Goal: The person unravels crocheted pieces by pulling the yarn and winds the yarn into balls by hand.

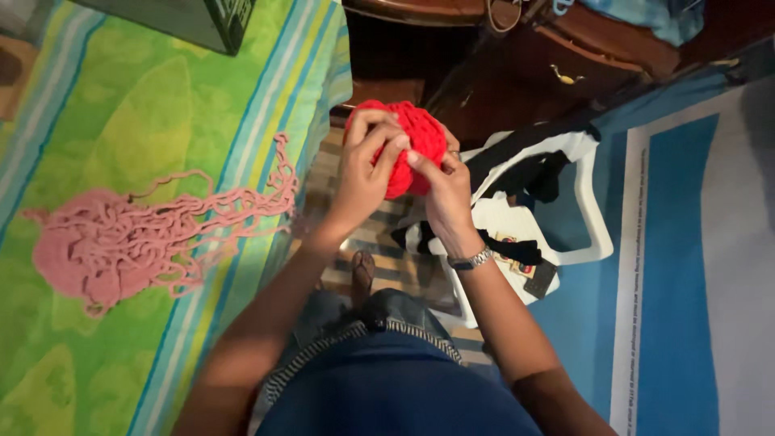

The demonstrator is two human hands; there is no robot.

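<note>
Both hands, left hand point(365, 165) and right hand point(440, 187), curl fingers tightly around a chunky red knitted bundle point(416, 141); loose pink yarn point(121, 242) sprawls left of it.

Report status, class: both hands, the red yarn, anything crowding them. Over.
Left hand and right hand both gripping red yarn bundle. Pink yarn heap lies apart on green mat. White plastic chair close below.

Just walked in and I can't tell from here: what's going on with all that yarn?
A seated person holds a bundle of red yarn in both hands. The left hand wraps over its front; the right hand, with a wristwatch, pinches its lower edge. A loose tangle of pink yarn lies untouched on the green striped cloth to the left.
</note>
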